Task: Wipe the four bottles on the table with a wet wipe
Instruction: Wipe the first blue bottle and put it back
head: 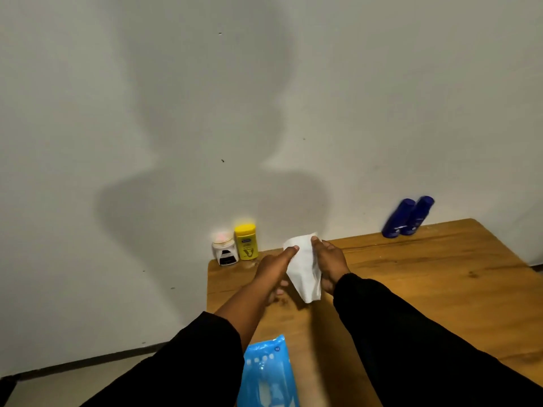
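Head view: a white wet wipe (304,271) hangs above the counter (426,274), held between both hands. The left hand (271,270) pinches its upper left corner, and the right hand (330,264) has its fingers (316,240) curled round the right edge. Left of and beyond the wipe, a white bottle (224,251) and a yellow bottle (246,242) stand touching. Well right of the wipe, a blue bottle (396,220) stands beside a second blue bottle (417,215). Nearer than the wipe lies a blue wipe pack (269,374).

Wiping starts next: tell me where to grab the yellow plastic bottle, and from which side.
Probably grip the yellow plastic bottle round its upright body below the cap, coming from its front right: the white black-labelled jar crowds its left and the wall stands behind.
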Demonstrator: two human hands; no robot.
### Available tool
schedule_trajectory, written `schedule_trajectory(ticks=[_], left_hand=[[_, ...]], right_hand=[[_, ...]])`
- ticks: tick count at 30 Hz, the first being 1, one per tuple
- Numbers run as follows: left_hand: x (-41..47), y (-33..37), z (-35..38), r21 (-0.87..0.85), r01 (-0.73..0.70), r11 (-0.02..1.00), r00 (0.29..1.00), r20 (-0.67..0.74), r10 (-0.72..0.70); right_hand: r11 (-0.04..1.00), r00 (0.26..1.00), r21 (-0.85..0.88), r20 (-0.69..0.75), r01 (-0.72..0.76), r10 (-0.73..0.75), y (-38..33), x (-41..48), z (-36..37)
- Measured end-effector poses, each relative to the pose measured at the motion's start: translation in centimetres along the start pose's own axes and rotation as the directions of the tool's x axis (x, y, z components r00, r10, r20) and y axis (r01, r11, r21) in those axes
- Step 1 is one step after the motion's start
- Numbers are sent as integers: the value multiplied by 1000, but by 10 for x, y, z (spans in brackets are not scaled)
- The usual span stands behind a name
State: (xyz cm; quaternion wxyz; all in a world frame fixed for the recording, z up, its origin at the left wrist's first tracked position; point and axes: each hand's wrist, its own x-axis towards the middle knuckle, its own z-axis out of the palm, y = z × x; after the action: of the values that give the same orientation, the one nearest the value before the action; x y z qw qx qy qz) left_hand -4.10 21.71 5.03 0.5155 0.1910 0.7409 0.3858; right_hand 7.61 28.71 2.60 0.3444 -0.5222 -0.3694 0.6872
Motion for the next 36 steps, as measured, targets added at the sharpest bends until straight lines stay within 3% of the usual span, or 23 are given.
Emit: schedule_trajectory(ticks=[2,5,8,12,18,23,30,33,36], left_hand=[[-7,2,15,-61,-12,998,998,67,16],[-13,9,42,-101,-108,989,993,33,111],[-16,18,69,-73,-180,981,984,0,181],[-17,27,110,-31,-218,975,975,-51,216],[-4,46,177,171,-259,951,960,-67,273],[16,65,230,363,-321,875,931,-48,362],[31,99,282,580,-452,678,833,2,553],[41,115,297,727,-491,480,777,115,619],[54,125,306,859,-453,238,776,248,580]], right_hand=[[1000,1000,-1,-19,8,-8,-5,-6,-18],[999,1000,-52,-2,-7,7,-15,-14,-46],[995,990,-58,105,-85,90,-22,-17,-79],[991,987,-109,133,-75,90,-34,-12,-123],[946,996,-323,85,22,6,-61,11,-183],[779,986,-614,-9,127,-168,-85,39,-229],[470,953,-845,135,254,-272,-114,76,-269],[327,931,-883,259,336,-259,-121,91,-273],[283,919,-883,312,374,-241,-122,101,-272]])
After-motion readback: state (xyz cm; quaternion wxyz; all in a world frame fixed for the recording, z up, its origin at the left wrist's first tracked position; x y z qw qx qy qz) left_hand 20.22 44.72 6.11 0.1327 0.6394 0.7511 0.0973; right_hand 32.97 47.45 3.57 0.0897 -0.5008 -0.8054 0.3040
